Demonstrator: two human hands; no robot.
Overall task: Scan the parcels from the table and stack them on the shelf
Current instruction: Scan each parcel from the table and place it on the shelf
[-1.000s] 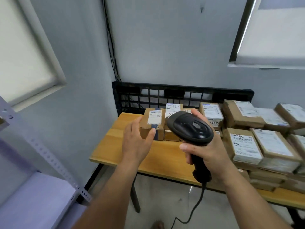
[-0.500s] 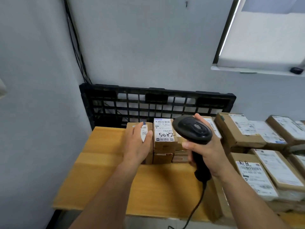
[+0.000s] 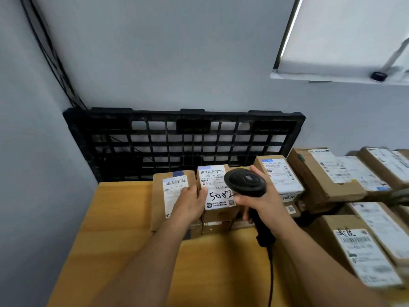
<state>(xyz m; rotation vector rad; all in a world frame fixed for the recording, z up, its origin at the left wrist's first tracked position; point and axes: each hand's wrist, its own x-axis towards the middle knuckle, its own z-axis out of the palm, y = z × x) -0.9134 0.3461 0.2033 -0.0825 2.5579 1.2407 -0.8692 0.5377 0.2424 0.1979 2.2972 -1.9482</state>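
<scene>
Brown cardboard parcels with white labels stand at the back of the wooden table (image 3: pixel 124 220). My left hand (image 3: pixel 190 204) lies on the leftmost parcel (image 3: pixel 162 209): fingers over its label, thumb down at its right edge, against the neighbouring parcel marked 5082 (image 3: pixel 218 196). My right hand (image 3: pixel 263 202) grips the handle of a black barcode scanner (image 3: pixel 244 182). The scanner's head hovers over the right part of the 5082 parcel. No shelf is in view.
A black plastic pallet (image 3: pixel 155 140) leans against the wall behind the parcels. Several more labelled parcels (image 3: pixel 327 176) are piled along the right side of the table, one large one (image 3: pixel 365 255) close by. The scanner's cable (image 3: pixel 271 280) hangs down over the table's front.
The view has swung right and closer to the table, and the shelf has left the frame. My left hand has settled onto the leftmost parcel. The scanner has stayed over the neighbouring parcel.
</scene>
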